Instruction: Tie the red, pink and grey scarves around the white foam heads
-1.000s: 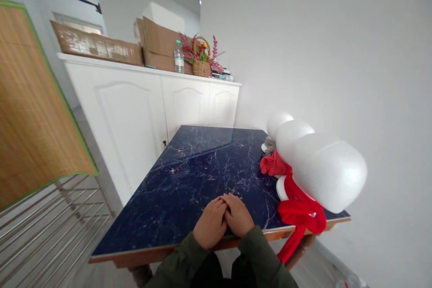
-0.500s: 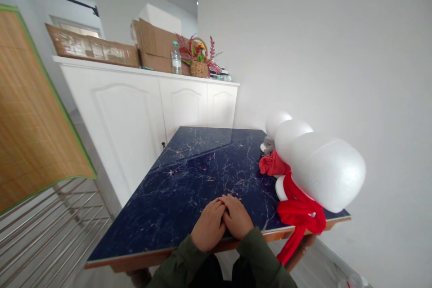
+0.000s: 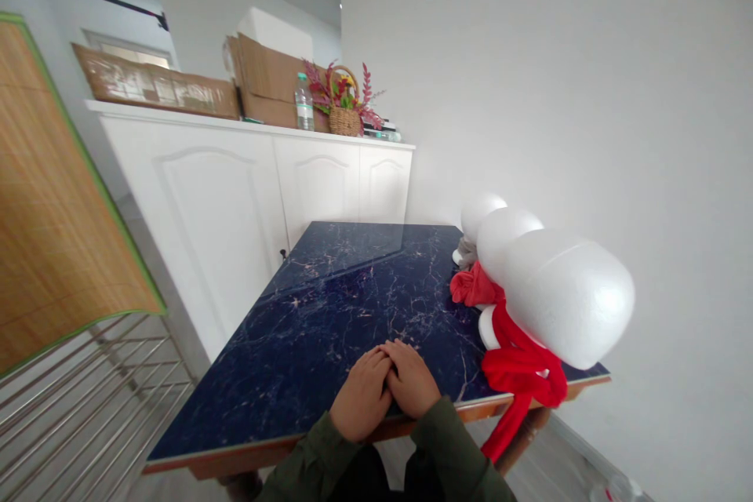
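My left hand point(image 3: 361, 394) rests at the near edge of the dark blue marbled table point(image 3: 329, 306), fingers lying forward on the top. My right hand point(image 3: 412, 380) lies against it, their fingertips touching, and neither holds anything. To the right, three white foam mannequin heads stand in a row. The nearest head point(image 3: 573, 294) has a bright red scarf point(image 3: 523, 369) tied round its neck, one end hanging over the table edge. The middle head point(image 3: 511, 239) wears a lighter red scarf point(image 3: 475, 284). Round the farthest head point(image 3: 481, 212) is a grey cloth point(image 3: 467, 251).
Beyond the table stands a white cabinet point(image 3: 205, 227), bearing cardboard boxes point(image 3: 276, 82), a water bottle point(image 3: 304, 103) and a flower basket point(image 3: 344, 121). At the left are a metal rack point(image 3: 118, 376) and a bamboo mat point(image 3: 52, 220). A white wall point(image 3: 547, 94) borders the right side.
The view has shifted very slightly. Both hands stay together at the table edge, and the heads and scarves have not moved.
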Available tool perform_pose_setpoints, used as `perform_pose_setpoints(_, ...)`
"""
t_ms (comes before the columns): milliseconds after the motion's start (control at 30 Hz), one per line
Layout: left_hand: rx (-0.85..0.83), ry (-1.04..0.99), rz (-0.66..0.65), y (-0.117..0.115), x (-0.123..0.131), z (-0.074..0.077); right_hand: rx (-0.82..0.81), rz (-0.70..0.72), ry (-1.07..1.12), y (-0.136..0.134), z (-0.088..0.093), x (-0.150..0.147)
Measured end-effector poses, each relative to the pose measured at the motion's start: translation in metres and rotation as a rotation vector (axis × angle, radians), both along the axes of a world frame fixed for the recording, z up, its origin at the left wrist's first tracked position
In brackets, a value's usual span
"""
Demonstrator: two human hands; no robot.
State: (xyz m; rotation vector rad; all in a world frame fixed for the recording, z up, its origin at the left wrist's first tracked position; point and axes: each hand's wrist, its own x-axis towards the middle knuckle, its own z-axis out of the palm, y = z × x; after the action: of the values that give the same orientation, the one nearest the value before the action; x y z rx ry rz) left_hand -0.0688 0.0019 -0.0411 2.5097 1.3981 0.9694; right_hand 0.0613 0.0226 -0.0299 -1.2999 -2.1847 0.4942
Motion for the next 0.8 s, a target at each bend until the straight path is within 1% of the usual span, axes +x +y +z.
perform_pose_setpoints(167, -0.013, 0.012, 0.017, 0.0013, 0.0, -0.0021, 0.003, -0.001, 0.005, -0.0003, -0.0012, 0.0004)
perform_pose_setpoints(400, -0.017, -0.001, 0.001, -0.0003, -0.0004, -0.0005, 0.005, 0.003, 0.01, -0.0002, -0.0012, 0.0005)
perform_pose_setpoints(600, -0.015, -0.003, 0.008, -0.0009, -0.0003, -0.002, 0.002, 0.002, 0.009, -0.0009, -0.0002, 0.0002)
perform_pose_setpoints(800, -0.035, 0.018, 0.005, -0.0006, 0.0012, 0.001, 0.004, 0.002, 0.015, -0.001, 0.0006, 0.0004)
